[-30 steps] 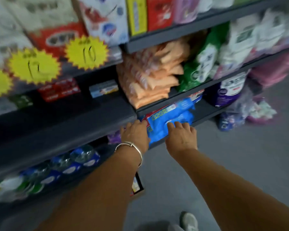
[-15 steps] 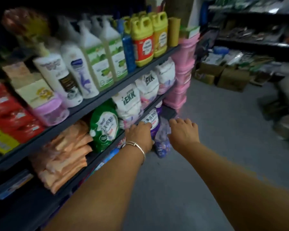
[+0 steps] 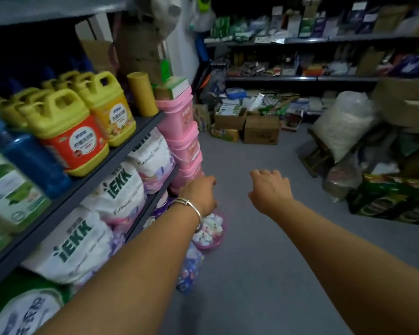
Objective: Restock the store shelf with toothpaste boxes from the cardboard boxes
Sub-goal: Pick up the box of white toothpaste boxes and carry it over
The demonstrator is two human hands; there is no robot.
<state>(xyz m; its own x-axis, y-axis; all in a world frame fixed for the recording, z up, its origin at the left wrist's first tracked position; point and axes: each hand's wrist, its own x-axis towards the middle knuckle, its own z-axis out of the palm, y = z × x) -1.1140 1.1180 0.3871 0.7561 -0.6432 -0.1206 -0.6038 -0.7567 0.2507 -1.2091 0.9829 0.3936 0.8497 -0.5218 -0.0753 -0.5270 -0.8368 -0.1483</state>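
Observation:
Both my arms reach forward over the grey aisle floor. My left hand (image 3: 200, 193), with a silver bangle on the wrist, hangs beside the end of the dark store shelf (image 3: 87, 182); its fingers curl loosely and hold nothing. My right hand (image 3: 270, 189) is out over the floor, fingers relaxed and empty. Several brown cardboard boxes (image 3: 260, 128) stand on the floor at the far end of the aisle; one open box (image 3: 230, 113) holds green-and-white cartons that may be toothpaste. No toothpaste box is in either hand.
The left shelf carries yellow detergent jugs (image 3: 70, 134) and white detergent bags (image 3: 116, 189). Pink buckets (image 3: 179, 131) are stacked at its end, a pink basin (image 3: 211, 234) on the floor below. Bags and green crates (image 3: 387, 201) crowd the right side. A back shelf (image 3: 324, 39) spans the far wall.
The view has swung right, from the shelf front to the aisle's far end. Both hands have come off the shelf goods and now hang over the floor, spread further apart.

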